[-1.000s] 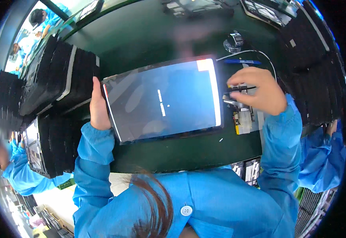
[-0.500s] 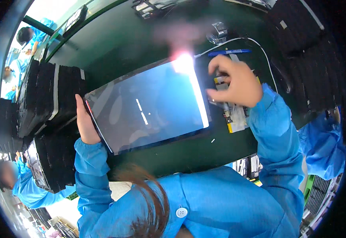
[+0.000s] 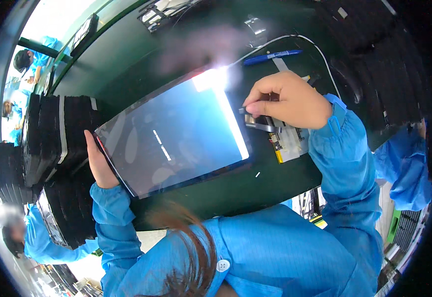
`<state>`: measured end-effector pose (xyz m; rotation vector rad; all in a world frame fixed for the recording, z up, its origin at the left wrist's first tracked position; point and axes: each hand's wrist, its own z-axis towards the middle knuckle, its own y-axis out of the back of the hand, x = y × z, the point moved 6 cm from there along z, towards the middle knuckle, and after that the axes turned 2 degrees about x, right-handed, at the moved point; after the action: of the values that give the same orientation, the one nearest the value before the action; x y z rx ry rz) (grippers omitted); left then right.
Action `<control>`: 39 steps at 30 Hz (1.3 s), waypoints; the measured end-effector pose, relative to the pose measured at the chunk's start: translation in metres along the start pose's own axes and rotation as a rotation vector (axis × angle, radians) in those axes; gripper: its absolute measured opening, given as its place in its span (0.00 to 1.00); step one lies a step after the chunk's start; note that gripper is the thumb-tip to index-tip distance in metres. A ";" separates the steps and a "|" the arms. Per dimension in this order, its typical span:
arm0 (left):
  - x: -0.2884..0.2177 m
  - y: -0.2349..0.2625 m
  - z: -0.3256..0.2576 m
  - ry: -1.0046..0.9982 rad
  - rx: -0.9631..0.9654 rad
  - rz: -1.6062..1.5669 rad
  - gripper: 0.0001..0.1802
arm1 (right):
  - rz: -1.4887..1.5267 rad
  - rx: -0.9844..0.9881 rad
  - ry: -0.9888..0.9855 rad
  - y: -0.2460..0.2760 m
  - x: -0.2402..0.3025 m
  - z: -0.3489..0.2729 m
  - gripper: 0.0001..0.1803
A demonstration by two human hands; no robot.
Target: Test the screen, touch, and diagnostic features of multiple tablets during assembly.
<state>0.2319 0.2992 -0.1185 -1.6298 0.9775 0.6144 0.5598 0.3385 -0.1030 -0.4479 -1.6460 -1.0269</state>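
Observation:
A lit display panel (image 3: 176,138), thin and rectangular with a blue-grey screen under clear film, lies tilted in front of me. My left hand (image 3: 101,163) grips its left edge; the thumb side shows and the other fingers are hidden beneath the panel. Just off the panel's right edge, my right hand (image 3: 291,101) pinches the end of a flat ribbon cable (image 3: 263,126) between thumb and forefinger. That silvery strip runs towards a circuit board (image 3: 291,142) with yellow ends and pale tape, partly covered by my right hand.
A blue pen (image 3: 273,57) and a white cable (image 3: 320,52) lie beyond my right hand. Black foam stacks (image 3: 48,133) stand at the left, and more dark foam (image 3: 379,74) at the right. Co-workers in blue sit at the left; a blue sleeve (image 3: 406,168) shows at the right.
My right hand has gone from loosely curled fingers to a pinch on the ribbon cable. The whole scene, panel included, sits slightly further left in the view.

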 end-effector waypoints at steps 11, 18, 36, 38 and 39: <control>-0.001 0.011 0.004 0.009 0.010 0.010 0.35 | 0.024 0.056 -0.066 0.000 -0.006 0.008 0.11; -0.002 0.014 0.003 -0.004 -0.001 0.024 0.35 | 0.020 0.070 -0.075 -0.001 -0.003 0.006 0.12; -0.002 0.012 0.002 -0.010 -0.061 0.050 0.31 | 0.014 0.069 -0.056 0.000 -0.005 0.006 0.12; -0.002 0.011 0.003 -0.014 -0.056 0.044 0.31 | 0.031 0.061 -0.069 -0.001 -0.006 0.006 0.12; -0.002 0.013 0.003 -0.016 -0.082 0.047 0.31 | 0.050 0.056 -0.083 -0.001 -0.007 0.006 0.12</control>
<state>0.2204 0.3015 -0.1248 -1.6755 0.9924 0.7067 0.5578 0.3442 -0.1098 -0.4980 -1.7239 -0.9339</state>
